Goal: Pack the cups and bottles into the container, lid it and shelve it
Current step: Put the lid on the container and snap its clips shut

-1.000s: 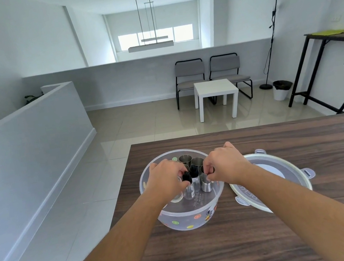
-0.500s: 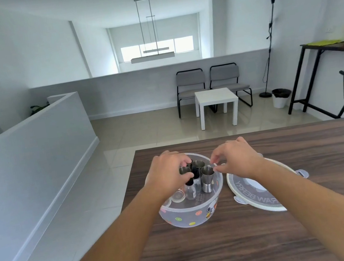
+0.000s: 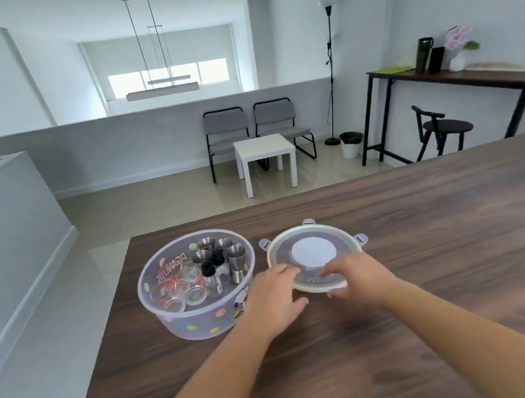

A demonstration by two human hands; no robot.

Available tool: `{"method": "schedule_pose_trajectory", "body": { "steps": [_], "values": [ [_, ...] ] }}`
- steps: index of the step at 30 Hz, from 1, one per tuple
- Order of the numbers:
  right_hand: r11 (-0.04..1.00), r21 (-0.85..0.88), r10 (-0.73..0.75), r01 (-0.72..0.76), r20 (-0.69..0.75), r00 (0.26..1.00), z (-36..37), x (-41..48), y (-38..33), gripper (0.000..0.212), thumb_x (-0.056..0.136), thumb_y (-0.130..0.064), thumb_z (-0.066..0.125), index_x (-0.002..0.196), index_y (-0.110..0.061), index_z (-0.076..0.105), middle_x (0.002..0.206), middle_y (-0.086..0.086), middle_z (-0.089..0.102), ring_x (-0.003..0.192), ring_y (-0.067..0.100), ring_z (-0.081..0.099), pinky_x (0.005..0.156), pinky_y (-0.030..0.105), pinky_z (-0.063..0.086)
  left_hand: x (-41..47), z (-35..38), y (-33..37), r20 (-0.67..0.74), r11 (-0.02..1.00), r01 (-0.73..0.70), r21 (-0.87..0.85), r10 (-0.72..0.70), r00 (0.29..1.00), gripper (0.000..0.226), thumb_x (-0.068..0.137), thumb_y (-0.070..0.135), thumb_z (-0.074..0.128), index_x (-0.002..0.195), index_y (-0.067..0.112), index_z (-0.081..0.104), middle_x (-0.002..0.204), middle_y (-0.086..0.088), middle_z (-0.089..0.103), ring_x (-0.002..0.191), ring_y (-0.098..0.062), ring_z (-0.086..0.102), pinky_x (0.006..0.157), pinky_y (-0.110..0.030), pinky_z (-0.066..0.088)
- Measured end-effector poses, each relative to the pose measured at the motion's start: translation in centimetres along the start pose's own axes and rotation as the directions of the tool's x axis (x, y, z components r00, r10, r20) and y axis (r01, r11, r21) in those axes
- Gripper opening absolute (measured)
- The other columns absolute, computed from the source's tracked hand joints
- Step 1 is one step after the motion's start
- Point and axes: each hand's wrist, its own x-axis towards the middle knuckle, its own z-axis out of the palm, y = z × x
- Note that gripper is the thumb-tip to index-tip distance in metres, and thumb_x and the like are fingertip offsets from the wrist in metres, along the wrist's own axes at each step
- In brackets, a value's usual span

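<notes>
Looking down from the head camera, the round translucent white plastic lid [image 3: 314, 255] with small clip tabs lay flat on the dark wood-grain table [image 3: 434, 276], just right of the round clear plastic container [image 3: 203, 318] with coloured dots on its wall. Both hands had come to the lid's near edge: the left hand [image 3: 276, 298] at its near-left rim, fingers loosely curled with the tips touching or nearly touching the rim, and the right hand [image 3: 357, 281] on its near-right part, fingers slightly spread and resting on top; whether either had a firm grip could not be told. The container stood open, holding upright steel cups [image 3: 236, 259], small dark-capped bottles [image 3: 211, 273] and clear glass cups [image 3: 194, 287], so packing looked done. The lid being round, no long axis mattered; the coming move seemed a short lift leftward onto the container, the left hand being nearer to it. Nothing lay between the two; the tall steel cups near the rim might catch the lid.
</notes>
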Motion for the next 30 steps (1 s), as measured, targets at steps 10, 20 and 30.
{"method": "schedule_pose_trajectory", "body": {
  "steps": [10,20,30],
  "values": [
    [0.998,0.005,-0.061,0.064,-0.231,0.971,4.5,-1.2,2.0,0.012,0.082,-0.021,0.068,0.093,-0.022,0.073,0.095,-0.007,0.071,0.094,0.018,0.064,0.079,0.030,0.034,0.3,4.1,-0.9,0.034,0.997,0.043,-0.068,-0.041,0.999,0.045,0.086,0.042,0.056,0.128,0.025,0.053,0.136,0.005,0.054,0.128,-0.011,0.043,0.109,-0.029,0.026],
    [0.900,-0.360,-0.414,0.247,-0.521,0.747,2.0,-1.0,2.6,0.015,0.083,-0.014,0.053,0.080,-0.013,0.067,0.077,0.002,0.065,0.065,0.028,0.061,0.066,0.031,0.027,1.4,1.7,0.5,-0.198,0.990,0.008,-0.138,-0.035,0.980,0.019,0.079,0.023,0.066,0.098,0.023,0.065,0.099,0.005,0.070,0.094,-0.020,0.058,0.083,-0.034,0.046],
    [0.928,-0.309,-0.372,0.207,-0.765,0.526,-8.9,2.1,-1.2,0.023,0.083,-0.013,0.068,0.105,-0.017,0.071,0.110,0.002,0.069,0.102,0.026,0.063,0.084,0.036,0.028,3.5,-8.6,1.4,-0.406,0.926,-0.010,-0.377,-0.155,0.900,0.006,0.080,0.022,0.069,0.086,0.022,0.071,0.083,0.004,0.073,0.076,-0.008,0.064,0.075,-0.025,0.051]
  ]
}}
